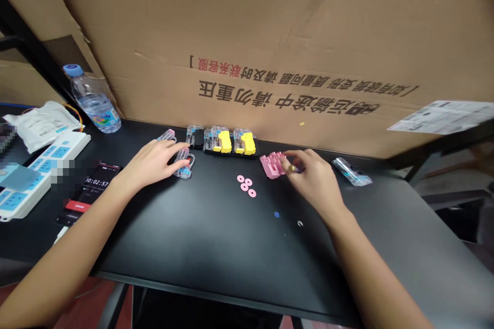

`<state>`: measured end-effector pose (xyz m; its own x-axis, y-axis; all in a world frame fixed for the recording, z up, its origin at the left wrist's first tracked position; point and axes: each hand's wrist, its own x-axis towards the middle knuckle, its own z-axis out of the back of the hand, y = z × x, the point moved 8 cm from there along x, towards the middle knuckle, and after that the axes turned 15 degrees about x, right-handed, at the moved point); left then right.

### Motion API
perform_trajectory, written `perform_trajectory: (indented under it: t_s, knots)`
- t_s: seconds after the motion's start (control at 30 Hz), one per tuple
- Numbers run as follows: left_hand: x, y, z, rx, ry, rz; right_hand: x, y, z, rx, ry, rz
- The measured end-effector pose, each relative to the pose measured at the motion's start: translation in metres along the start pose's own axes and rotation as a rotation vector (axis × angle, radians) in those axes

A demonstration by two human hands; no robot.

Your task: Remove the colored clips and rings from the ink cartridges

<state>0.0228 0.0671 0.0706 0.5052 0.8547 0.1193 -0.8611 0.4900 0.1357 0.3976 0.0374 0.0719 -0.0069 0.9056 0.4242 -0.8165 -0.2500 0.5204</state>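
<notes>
Now: left hand (150, 163) on padlock (182, 163), right hand (312, 180) by pink block (270, 165).

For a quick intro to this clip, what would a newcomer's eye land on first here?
Bright yellow plastic parts sit at the far edge of the black desk, with pink rings in front of them. Nearby, the right hand pinches something small beside a pink block.

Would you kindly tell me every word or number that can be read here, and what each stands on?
"00:02:57" on the phone screen
"运输途中 请勿重压", upside down, on the cardboard sheet
Smaller lines above that on the cardboard: too blurred to read
Printed paper: too small to read
</notes>
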Motion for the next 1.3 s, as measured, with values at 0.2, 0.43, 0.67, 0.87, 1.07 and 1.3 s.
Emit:
perform_trajectory:
  t_s: [0.2,0.43,0.67,0.87,1.07,1.3]
  knots:
    - [-0.003,0.015,0.009,0.036,-0.074,0.066,0.001,-0.010,0.004,0.001,0.004,-0.076]
    - [-0.003,0.017,-0.005,-0.008,-0.040,0.089,-0.001,-0.018,-0.001,0.042,0.044,-0.069]
    - [0.000,0.018,-0.014,0.049,0.034,0.113,-0.001,-0.011,-0.006,0.044,0.042,-0.127]
    - [0.000,0.023,-0.011,0.066,0.023,0.097,0.000,-0.013,-0.002,0.064,0.018,-0.100]
    - [-0.002,0.030,-0.013,0.028,0.066,0.080,0.002,-0.012,0.000,0.078,0.047,-0.096]
    - [-0.002,0.029,-0.009,0.015,0.077,0.122,0.003,-0.004,0.006,0.095,0.012,-0.020]
